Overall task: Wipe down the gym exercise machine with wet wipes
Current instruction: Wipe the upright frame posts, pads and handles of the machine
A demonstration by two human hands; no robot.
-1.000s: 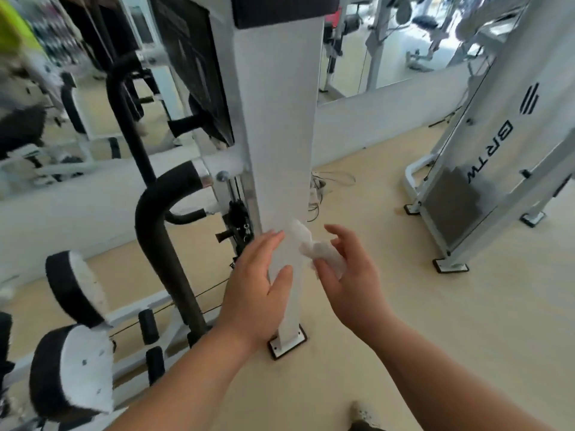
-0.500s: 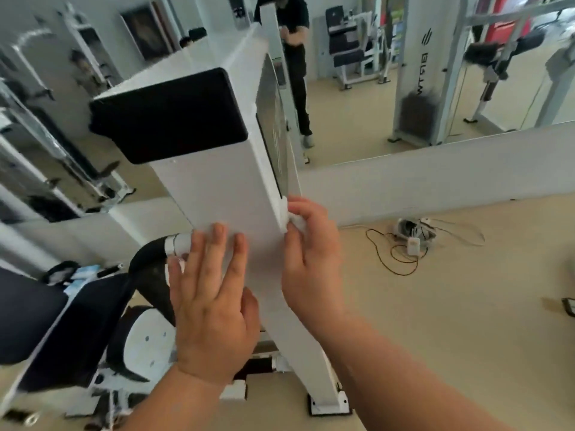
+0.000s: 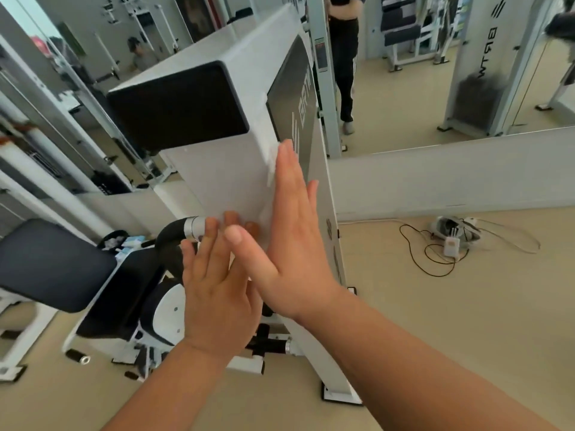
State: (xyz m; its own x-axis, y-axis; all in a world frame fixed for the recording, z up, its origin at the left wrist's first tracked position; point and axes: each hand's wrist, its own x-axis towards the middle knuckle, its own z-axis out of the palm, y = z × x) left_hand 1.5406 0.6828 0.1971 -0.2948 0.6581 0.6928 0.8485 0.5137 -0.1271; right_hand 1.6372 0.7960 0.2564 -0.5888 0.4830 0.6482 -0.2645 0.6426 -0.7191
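Observation:
The gym machine's white upright column (image 3: 224, 178) with a black end cap (image 3: 180, 104) fills the middle of the view. A white wet wipe (image 3: 270, 158) lies against the column's right front edge. My right hand (image 3: 289, 244) is flat with straight fingers and presses the wipe onto that edge; most of the wipe is hidden under the fingers. Lower down, my left hand (image 3: 214, 284) rests flat on the column's front face, fingers spread, holding nothing. The dark side panel (image 3: 295, 98) carries a logo.
A black padded seat (image 3: 46, 265) and a curved black handle (image 3: 172, 236) sit left of the column. Loose cables and a power strip (image 3: 451, 241) lie on the floor to the right. A mirror wall behind reflects a person's legs (image 3: 343, 73) and another machine (image 3: 479, 73).
Both hands have moved up the column from near its base. My right hand went from a curled grip on the wipe to a flat press higher on the edge.

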